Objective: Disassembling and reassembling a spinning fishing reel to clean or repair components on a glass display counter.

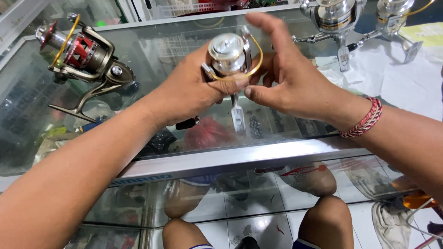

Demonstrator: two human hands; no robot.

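Far left: a bronze and red metal spinning reel with a gold wire bail [85, 57] lies on its side on the glass-topped display desk [194, 152], well apart from both hands and untouched.
Left hand: the left hand [194, 90] is curled closed around the body of a silver metal spinning reel with a gold wire bail [229, 57], thumb across the front, holding it up above the glass with the spool facing the camera.
Held reel: its foot [237, 115] hangs straight down below the hand, and its black handle knob [187, 123] pokes out beneath the left wrist.
Right hand: the right hand [288, 78] is half open, forefinger stretched up over the spool, thumb and lower fingers close against the gold bail at the reel's right side; whether they pinch the wire or only touch it cannot be told.
Right wrist: a red and white braided wristband [367, 120].
Far right: two more silver spinning reels [364, 20] stand on a sheet of white paper [397, 78] at the desk's back corner.
Progress: judging from the grip, the work on the bail looks to be midway; the reel is in hand, not set down.
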